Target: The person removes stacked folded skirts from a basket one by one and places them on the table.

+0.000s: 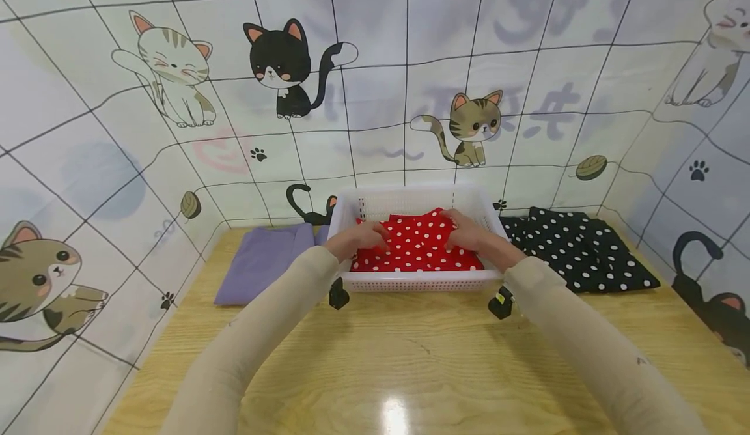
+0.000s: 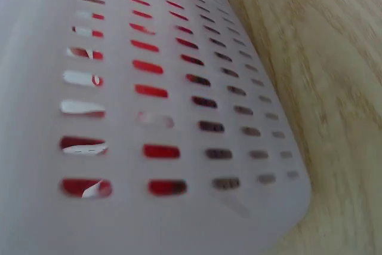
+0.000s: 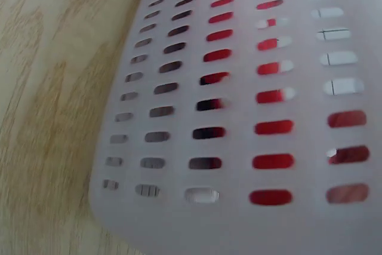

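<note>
A white perforated plastic basket (image 1: 418, 279) holds a folded red cloth with white polka dots (image 1: 413, 243). My left hand (image 1: 364, 234) reaches over the basket's left side and touches the left part of the red cloth, fingers loosely bent. From the right, my right hand (image 1: 465, 232) rests on the cloth's right part, its fingers spread apart. The fingertips are partly hidden against the fabric. In the left wrist view the basket wall (image 2: 191, 213) fills most of the picture, with red showing through its slots. The basket wall (image 3: 233, 225) looks much the same in the right wrist view.
A folded purple cloth (image 1: 263, 259) lies left of the basket. On the right lies a black cloth with white dots (image 1: 577, 249), partly behind my right sleeve. All stand on a wooden table (image 1: 410, 357). A wall with printed cats (image 1: 381, 96) rises behind.
</note>
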Motion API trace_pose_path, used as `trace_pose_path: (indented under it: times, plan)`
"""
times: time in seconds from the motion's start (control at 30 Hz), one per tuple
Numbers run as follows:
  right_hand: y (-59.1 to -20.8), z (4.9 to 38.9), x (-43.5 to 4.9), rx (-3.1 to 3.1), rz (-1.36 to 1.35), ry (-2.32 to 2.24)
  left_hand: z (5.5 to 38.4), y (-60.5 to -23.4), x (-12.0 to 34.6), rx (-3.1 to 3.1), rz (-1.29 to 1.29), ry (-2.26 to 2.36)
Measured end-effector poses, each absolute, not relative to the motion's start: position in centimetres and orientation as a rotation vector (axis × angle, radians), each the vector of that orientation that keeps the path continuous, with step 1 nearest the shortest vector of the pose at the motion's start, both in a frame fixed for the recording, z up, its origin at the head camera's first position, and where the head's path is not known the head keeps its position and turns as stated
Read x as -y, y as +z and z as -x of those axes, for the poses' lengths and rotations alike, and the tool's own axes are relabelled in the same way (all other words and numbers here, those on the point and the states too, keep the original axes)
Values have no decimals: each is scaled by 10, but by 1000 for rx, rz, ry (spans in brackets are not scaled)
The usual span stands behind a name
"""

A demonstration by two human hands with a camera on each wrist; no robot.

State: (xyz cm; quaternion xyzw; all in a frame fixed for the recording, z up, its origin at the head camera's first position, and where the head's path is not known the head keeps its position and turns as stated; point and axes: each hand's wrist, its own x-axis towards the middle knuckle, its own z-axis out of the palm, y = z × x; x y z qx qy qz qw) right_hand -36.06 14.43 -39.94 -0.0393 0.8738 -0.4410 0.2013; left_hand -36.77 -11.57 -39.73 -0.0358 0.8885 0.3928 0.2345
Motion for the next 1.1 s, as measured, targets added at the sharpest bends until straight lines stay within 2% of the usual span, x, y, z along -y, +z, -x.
trace_pose_path:
  times: [0.3, 0.8, 1.1]
  plan:
    - [-399, 365, -158, -2009, 13, -1597, 362, -389, 130, -2334, 118, 1337]
    - [-399, 365, -157, -2036, -38, -1516, 365, -388, 133, -2272, 208, 1410]
    - [-382, 356, -165, -2002, 43, -1605, 362, -381, 136, -2208, 199, 1564]
